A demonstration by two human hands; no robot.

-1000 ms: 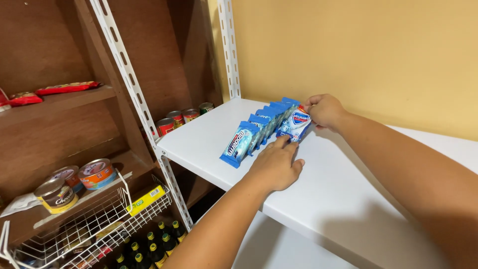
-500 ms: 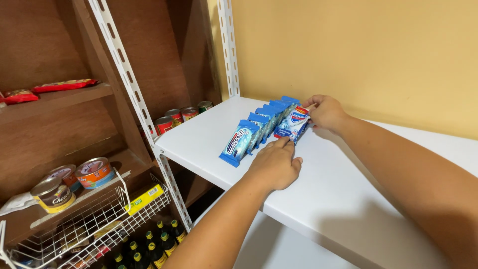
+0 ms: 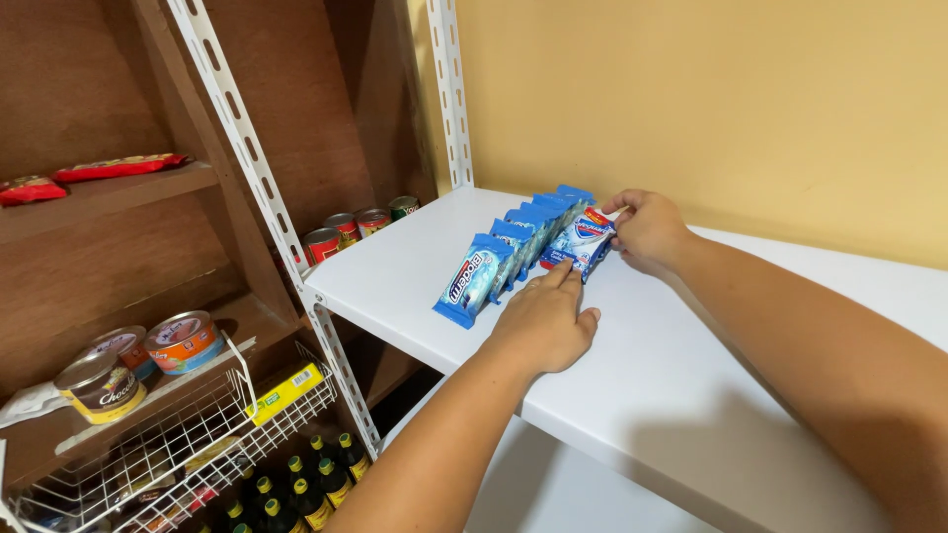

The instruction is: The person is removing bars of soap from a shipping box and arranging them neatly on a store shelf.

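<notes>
A row of several blue soap packets (image 3: 513, 247) stands on edge on the white shelf (image 3: 415, 257), leaning one against the other. My right hand (image 3: 647, 232) grips a white and blue soap packet (image 3: 581, 242) at the right side of the row, tilted against it. My left hand (image 3: 545, 321) rests palm down on the shelf, fingertips touching the base of the row near that packet; it holds nothing.
Slotted white metal uprights (image 3: 247, 148) frame the shelf. Small tins (image 3: 346, 232) sit behind its left edge. On brown wooden shelves at left lie red packets (image 3: 109, 168) and round cans (image 3: 183, 341). A wire basket (image 3: 188, 444) and dark bottles (image 3: 296, 484) sit below.
Both hands stay almost where they were. My right hand has shifted the white and blue packet slightly against the row.
</notes>
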